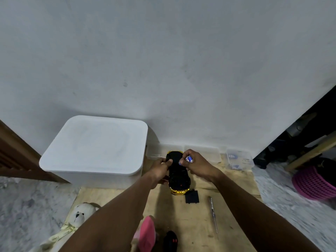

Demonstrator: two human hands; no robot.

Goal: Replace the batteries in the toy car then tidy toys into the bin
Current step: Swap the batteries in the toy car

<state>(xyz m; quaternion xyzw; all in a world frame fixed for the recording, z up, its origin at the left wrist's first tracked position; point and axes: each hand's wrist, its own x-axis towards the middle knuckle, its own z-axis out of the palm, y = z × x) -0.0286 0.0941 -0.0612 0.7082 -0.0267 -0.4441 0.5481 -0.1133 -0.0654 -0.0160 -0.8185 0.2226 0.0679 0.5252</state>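
A big pale wall (pixel 163 60) fills the room behind a wooden board (pixel 200 224) on the floor. The white bin (pixel 94 148), lid on, sits left of the car (pixel 177 171). The car lies upside down on the board. The left hand (pixel 161 170) grips its side. The right hand (pixel 198 163) pinches batteries (pixel 189 158) above it; their writing is too blurry to read. Just past the car's near end lies a black cover (pixel 192 196), then a screwdriver (pixel 213 213).
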